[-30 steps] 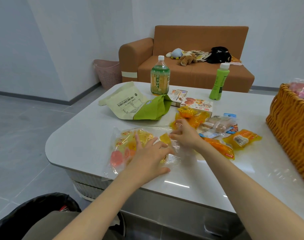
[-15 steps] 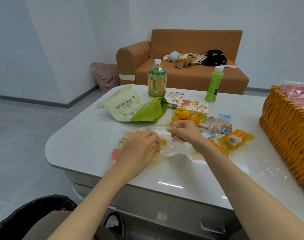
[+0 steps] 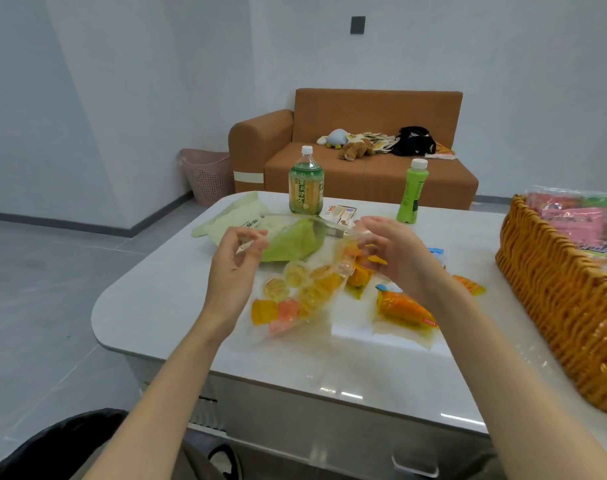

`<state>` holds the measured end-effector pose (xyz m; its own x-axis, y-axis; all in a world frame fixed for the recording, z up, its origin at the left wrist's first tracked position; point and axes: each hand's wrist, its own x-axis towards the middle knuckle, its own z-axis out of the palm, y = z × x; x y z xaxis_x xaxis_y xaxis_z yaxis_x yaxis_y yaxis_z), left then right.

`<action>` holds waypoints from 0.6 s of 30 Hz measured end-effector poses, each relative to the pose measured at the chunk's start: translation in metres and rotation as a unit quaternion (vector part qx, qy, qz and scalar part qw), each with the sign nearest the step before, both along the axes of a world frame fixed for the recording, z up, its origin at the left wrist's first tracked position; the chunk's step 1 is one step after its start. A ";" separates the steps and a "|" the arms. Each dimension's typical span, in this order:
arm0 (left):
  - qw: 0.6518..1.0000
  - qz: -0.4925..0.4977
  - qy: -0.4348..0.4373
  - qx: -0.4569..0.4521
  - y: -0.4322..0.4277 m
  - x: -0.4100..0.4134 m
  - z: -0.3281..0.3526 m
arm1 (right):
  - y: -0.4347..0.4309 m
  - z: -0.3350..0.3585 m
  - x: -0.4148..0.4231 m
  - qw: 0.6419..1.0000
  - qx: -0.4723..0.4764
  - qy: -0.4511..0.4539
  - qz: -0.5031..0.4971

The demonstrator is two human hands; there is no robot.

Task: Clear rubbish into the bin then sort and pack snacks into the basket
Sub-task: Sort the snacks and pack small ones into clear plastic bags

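Jelly-cup bag (image 3: pixel 295 289), clear plastic, is held up by its top edge over the tabletop (image 3: pixel 163 306) middle. Left hand (image 3: pixel 236 258) pinches one end, right hand (image 3: pixel 395 254) grips the other. Wicker basket (image 3: pixel 554 299) at right edge, orange snack packet (image 3: pixel 404 310) between bag and basket.

Jelly bag (image 3: pixel 296 289) mouth now aloft between left hand (image 3: pixel 234 261) and right hand (image 3: pixel 395 252).

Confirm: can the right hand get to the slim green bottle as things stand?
Probably yes. The slim green bottle stands upright just beyond the right hand, nothing between them. But that hand pinches the clear jelly bag with the left hand, so it must let go first.
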<state>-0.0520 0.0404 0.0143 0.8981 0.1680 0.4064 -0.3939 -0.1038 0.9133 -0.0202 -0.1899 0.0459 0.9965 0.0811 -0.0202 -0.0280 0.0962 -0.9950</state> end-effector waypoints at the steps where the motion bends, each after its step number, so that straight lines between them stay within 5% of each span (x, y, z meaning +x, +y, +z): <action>1: 1.000 -0.001 0.009 -0.013 0.000 0.001 0.001 | -0.004 -0.003 0.002 1.000 -0.016 0.015 0.013; 5: 0.997 -0.005 0.045 -0.062 0.003 0.005 0.003 | -0.010 -0.025 -0.004 0.981 -0.132 -0.053 0.129; 7: 0.995 -0.030 0.054 -0.073 0.004 0.006 0.004 | -0.004 -0.030 -0.003 0.975 -0.178 -0.085 0.100; 18: 0.997 0.012 0.065 0.035 -0.010 0.006 -0.006 | 0.032 -0.029 0.008 0.978 -0.084 -0.188 -0.034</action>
